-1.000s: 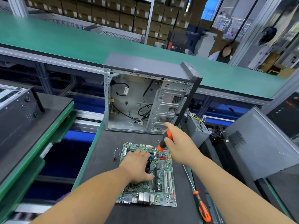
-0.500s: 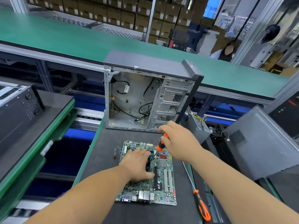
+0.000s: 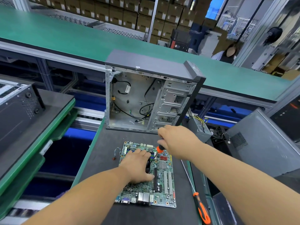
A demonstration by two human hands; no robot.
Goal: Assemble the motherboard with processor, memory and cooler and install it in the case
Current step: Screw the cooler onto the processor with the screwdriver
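Change: hardly any since a second ago; right hand (image 3: pixel 177 140) sits a touch lower over the screwdriver, left hand (image 3: pixel 135 166) has not shifted.
Left hand: fingers spread, palm pressing down on the black cooler (image 3: pixel 148 165), which is mostly hidden under it.
Right hand: curled round the orange-and-black screwdriver (image 3: pixel 159 149), tip down at the board just right of the cooler.
Motherboard (image 3: pixel 162 189): flat on the dark bench (image 3: pixel 100 159), near edge towards the person, not yet in the case.
Case (image 3: pixel 151 98): upright behind the board, side open, loose cables inside, no board mounted.
Spare driver: long screwdriver (image 3: pixel 200 207) lies on the bench right of the board, untouched.
Step, my read: fastening a cooler screw.
Doing it well: keep the shaft square to the board, hold the cooler level under the palm, snug each screw partway and work diagonally so the pressure seats evenly. Stop at firm, not hard.
Risk: tip slipping off the screw head onto nearby components; screw head itself too small to make out.
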